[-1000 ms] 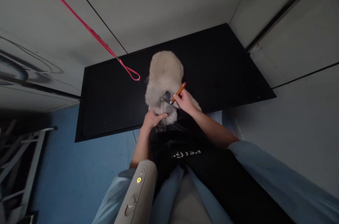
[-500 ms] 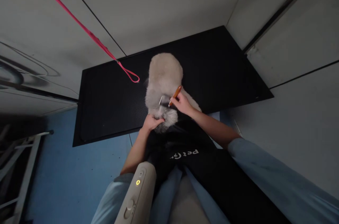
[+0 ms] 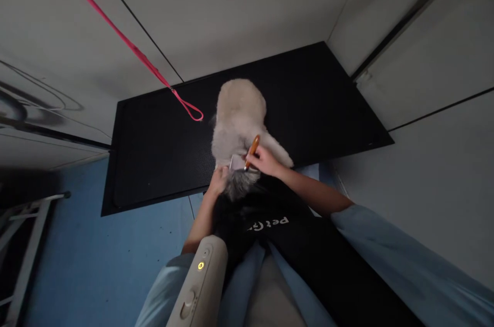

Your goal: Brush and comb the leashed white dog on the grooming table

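A fluffy cream and grey animal (image 3: 241, 105) lies on the black table (image 3: 316, 95), its grey, shaggy end towards my black apron. My right hand (image 3: 264, 159) is closed round the orange-brown handle of a brush (image 3: 252, 151), whose flat head rests against the grey fur. At the left side of that fur is my left hand (image 3: 219, 179), its fingers bent against the coat close to the brush head. What its fingertips hold is partly hidden in the fur.
A pink looped strap (image 3: 191, 109) hangs over the left part of the table. A beige dryer-like device (image 3: 203, 280) with a yellow light points up from below, near my left forearm. At the far left stands a white metal frame (image 3: 31, 255).
The brush has moved down the grey fur towards my body, and its handle is more upright. My left hand has shifted slightly, its thumb no longer stretched across the fur.
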